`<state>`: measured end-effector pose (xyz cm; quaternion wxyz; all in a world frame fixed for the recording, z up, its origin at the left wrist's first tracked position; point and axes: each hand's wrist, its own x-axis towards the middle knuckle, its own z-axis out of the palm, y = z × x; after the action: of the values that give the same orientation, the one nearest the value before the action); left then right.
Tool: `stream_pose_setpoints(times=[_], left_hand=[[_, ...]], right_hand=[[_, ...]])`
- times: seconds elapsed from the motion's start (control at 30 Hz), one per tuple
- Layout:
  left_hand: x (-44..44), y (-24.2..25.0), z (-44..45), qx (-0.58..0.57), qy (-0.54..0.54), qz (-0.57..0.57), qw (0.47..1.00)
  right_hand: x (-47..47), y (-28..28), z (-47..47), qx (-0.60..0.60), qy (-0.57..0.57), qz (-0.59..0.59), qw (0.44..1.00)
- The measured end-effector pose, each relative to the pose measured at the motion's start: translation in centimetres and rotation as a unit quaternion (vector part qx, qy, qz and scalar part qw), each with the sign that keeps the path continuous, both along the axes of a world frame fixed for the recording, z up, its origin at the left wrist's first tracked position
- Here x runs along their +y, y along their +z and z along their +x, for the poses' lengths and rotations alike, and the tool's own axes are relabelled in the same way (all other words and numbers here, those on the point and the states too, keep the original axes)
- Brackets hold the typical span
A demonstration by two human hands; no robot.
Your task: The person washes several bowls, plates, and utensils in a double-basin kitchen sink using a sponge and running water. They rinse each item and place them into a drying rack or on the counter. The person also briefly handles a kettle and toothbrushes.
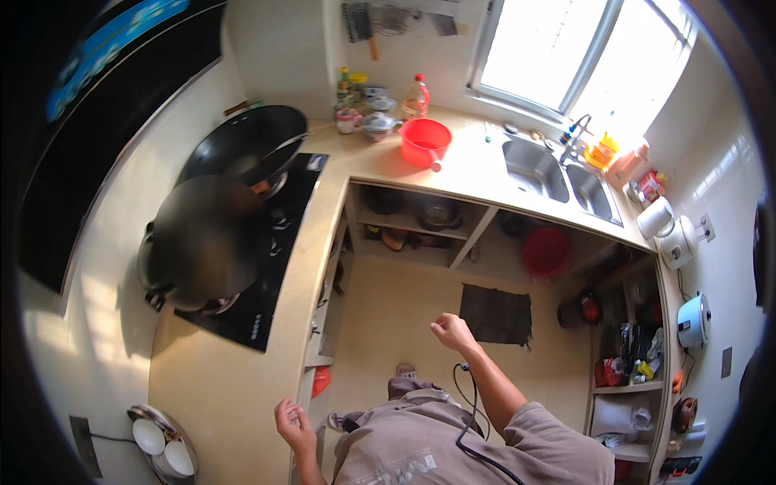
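Observation:
My left hand (295, 424) hangs at the edge of the stove-side countertop (236, 400), fingers loosely bent and apart, holding nothing visible. My right hand (453, 331) is raised in front of my body above the tiled floor. Its fingers are curled in, and nothing shows in it. Beyond my left hand is a black glass gas hob (291, 212). A large black wok (242, 142) sits at its far end, with a metal-ended utensil with a wooden handle (260, 187) across it. A dark pot (145, 264) stands on the near burner; its top is blurred.
A red plastic dipper (425, 145) stands on the far counter, left of a double steel sink (536, 173). A dark mat (496, 314) lies on the floor. Bowls (148, 438) occupy the near-left counter. At right are open shelves (630, 388) and a blue rice cooker (693, 321).

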<state>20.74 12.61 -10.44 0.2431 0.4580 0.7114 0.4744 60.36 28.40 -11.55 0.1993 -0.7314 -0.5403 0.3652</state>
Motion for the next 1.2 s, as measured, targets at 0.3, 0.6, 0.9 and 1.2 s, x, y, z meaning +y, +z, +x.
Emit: stream_pose_setpoints(times=[0.3, 0.6, 0.9, 1.2], left_hand=[[13.4, 0.4, 15.3, -0.050, -0.230, -0.122, 0.964], [25.8, 0.9, 29.2, 0.006, -0.421, -0.122, 0.899], [39.4, -4.3, 44.9, -0.062, -0.522, -0.119, 0.842], [52.3, -0.2, 62.8, -0.116, -0.585, -0.107, 0.796]], right_hand=[[-0.3, -2.8, 15.9, 0.014, -0.137, -0.035, 0.990], [-1.1, -5.9, 27.0, 0.056, -0.301, -0.029, 0.952], [-3.8, -6.1, 38.8, 0.029, -0.455, -0.170, 0.874], [-2.6, -3.8, 46.7, 0.135, -0.649, -0.030, 0.748]])
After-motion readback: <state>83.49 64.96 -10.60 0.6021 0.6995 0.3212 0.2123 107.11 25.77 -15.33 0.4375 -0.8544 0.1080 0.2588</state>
